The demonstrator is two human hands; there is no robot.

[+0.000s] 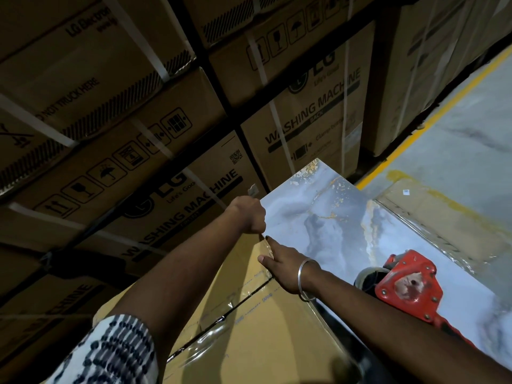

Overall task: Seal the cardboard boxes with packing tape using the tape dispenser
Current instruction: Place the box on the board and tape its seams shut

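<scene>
A tan cardboard box (257,322) lies in front of me with glossy clear tape (213,333) along its middle seam. My left hand (249,214) is curled into a fist at the box's far end, and a small end of tape (252,190) sticks up out of it. Just below it, my right hand (282,266) presses the box's far edge with straight fingers; a metal bangle circles that wrist. The red tape dispenser (410,286) lies untouched on the marbled surface (327,217) to the right of my right forearm.
Tall stacks of strapped washing machine boxes (171,151) close off the left and the back. To the right, a flat cardboard sheet (443,217) lies on the grey floor beside a yellow line (432,117).
</scene>
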